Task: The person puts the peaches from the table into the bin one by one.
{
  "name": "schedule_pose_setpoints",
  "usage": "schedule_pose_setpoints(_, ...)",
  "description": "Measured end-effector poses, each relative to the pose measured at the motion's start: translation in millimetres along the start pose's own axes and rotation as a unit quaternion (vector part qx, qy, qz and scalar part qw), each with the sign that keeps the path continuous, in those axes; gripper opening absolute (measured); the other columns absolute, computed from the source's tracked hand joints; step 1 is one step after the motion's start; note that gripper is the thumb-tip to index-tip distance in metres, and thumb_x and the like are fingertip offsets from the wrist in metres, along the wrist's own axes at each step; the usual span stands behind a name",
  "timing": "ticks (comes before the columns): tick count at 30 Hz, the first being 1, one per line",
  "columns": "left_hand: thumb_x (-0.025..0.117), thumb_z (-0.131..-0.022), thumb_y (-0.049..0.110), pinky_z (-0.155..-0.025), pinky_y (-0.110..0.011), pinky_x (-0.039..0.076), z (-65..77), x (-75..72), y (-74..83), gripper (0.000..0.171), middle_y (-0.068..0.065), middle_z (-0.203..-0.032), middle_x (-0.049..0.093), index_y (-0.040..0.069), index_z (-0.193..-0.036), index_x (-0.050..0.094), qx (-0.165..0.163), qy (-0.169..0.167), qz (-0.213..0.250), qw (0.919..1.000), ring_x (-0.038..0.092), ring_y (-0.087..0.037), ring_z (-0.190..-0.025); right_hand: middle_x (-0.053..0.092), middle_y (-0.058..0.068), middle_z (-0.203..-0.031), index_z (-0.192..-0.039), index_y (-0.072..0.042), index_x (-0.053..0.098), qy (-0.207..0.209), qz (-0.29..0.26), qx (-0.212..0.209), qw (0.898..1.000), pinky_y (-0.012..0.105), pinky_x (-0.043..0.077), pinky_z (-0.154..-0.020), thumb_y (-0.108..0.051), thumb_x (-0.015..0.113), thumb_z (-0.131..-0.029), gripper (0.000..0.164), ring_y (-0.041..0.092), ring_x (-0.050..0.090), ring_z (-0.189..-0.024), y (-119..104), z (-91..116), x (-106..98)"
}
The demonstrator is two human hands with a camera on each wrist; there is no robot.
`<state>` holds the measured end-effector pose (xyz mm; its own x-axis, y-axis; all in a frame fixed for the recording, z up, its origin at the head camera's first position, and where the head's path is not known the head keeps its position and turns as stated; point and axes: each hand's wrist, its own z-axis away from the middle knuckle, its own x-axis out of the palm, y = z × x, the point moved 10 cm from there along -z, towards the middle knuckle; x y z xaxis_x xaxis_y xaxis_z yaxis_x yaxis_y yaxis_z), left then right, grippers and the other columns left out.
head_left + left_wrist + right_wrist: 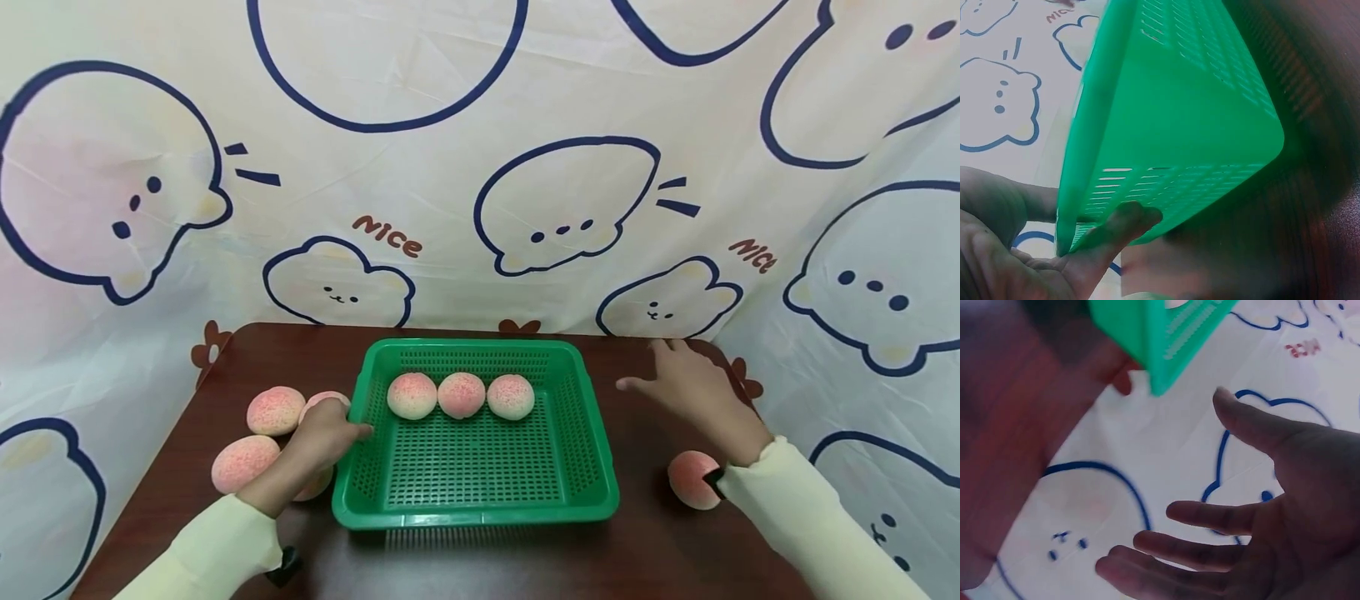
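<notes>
A green plastic basket with slotted walls stands mid-table, and three pink-and-cream peaches lie in a row along its far part. At its left side my left hand grips the rim. In the left wrist view the basket wall passes between the thumb and the other fingers, which are partly hidden behind the rim. My right hand is held over the table's far right, apart from the basket, with fingers spread and nothing in them. The right wrist view shows that same right hand empty.
Several more peaches lie left of the basket, some partly covered by the left hand and forearm. A single peach is at the right, beside the right sleeve. Behind the dark brown table hangs a cloth printed with cartoon faces.
</notes>
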<state>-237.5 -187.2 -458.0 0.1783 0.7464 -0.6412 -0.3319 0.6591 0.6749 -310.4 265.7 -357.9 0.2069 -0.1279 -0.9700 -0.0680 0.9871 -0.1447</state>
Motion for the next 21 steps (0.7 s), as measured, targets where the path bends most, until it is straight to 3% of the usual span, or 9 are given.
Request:
schedule_pose_setpoints(9, 0.068, -0.093, 0.009, -0.067, -0.034, 0.059, -0.4, 1.0, 0.6, 0.024, -0.021, -0.093, 0.073, -0.013, -0.102, 0.068, 0.002, -0.004, 0.007, 1.0000, 0.075, -0.025, -0.081, 0.045, 0.047, -0.138, -0.143, 0.021, 0.037, -0.090, 0.021, 0.025, 0.995, 0.068, 0.051, -0.087, -0.069, 0.068, -0.085, 0.112, 0.060, 0.054, -0.120, 51.5, 23.9, 42.4)
schedule_pose_setpoints(16, 0.068, -0.093, 0.011, -0.065, -0.032, 0.056, 0.3, 1.3, 1.6, 0.026, -0.020, -0.091, 0.074, -0.014, -0.104, 0.068, 0.006, -0.006, 0.004, 1.0000, 0.074, -0.022, -0.080, 0.047, 0.050, -0.131, -0.140, 0.025, 0.035, -0.123, 0.028, 0.058, 0.990, 0.065, 0.054, -0.083, -0.076, 0.064, -0.084, 0.119, 0.060, 0.058, -0.111, 85.9, 32.6, 84.8)
schedule_pose_setpoints(21, 0.068, -0.093, 0.011, -0.065, -0.032, 0.056, 0.9, -0.2, 0.7, 0.025, -0.019, -0.090, 0.072, -0.012, -0.102, 0.068, 0.003, -0.003, 0.005, 1.0000, 0.072, -0.020, -0.079, 0.051, 0.048, -0.125, -0.140, 0.025, 0.034, -0.132, 0.006, 0.076, 0.988, 0.062, 0.053, -0.087, -0.077, 0.059, -0.086, 0.119, 0.058, 0.060, -0.108, 96.4, 38.8, 117.0)
